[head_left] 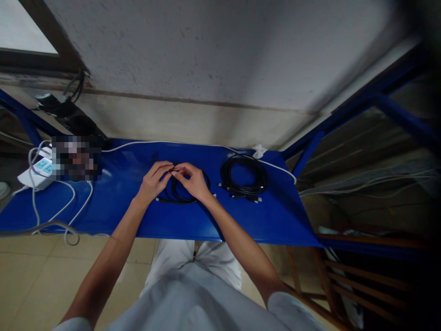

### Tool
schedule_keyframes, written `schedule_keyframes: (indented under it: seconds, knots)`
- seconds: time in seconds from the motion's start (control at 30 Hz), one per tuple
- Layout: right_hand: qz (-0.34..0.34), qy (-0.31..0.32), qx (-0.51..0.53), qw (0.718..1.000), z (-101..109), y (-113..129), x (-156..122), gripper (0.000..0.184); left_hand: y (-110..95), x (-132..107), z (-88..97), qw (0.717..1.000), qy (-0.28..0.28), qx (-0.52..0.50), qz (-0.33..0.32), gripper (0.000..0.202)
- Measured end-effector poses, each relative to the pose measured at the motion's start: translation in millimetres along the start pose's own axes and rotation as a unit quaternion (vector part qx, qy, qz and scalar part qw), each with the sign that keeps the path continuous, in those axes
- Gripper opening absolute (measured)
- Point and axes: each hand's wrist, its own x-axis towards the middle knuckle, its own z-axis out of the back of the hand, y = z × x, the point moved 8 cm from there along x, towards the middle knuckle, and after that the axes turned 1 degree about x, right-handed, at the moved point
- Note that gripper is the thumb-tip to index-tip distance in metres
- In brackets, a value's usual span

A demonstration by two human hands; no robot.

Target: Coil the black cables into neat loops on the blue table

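A coiled black cable lies on the blue table in front of me, its silver plug end sticking out at the left. My left hand is closed at the coil's far left side, thumb and fingers pinching. From the right, my right hand meets it, also in a pinch and covering part of the loop. A small dark stretch, apparently of the cable, shows between the fingertips; its detail is too small to make out. To the right rests a second, thicker coil of black cables with several plugs at its near side.
A white power strip with looping grey cords stands at the table's left end, beside a blurred-out patch. A white cord runs along the back edge by the wall. Blue frame bars rise at the right, and a wooden chair stands below.
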Motion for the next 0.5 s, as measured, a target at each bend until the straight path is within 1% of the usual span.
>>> schedule_keyframes:
  seconds: [0.2, 0.33, 0.5]
  knots:
    - [-0.002, -0.006, -0.024, 1.000, 2, 1, 1, 0.023, -5, 3, -0.6, 1.000, -0.003, -0.019, 0.005, 0.020]
    - [0.012, -0.016, -0.039, 0.999, 6, 4, 1, 0.025, 0, 4, 1.2, 0.999, -0.014, -0.031, 0.023, 0.016]
    - [-0.009, -0.024, -0.022, 0.999, 10, -4, 3, 0.028, 6, 5, 2.6, 0.999, -0.015, -0.026, 0.043, 0.013]
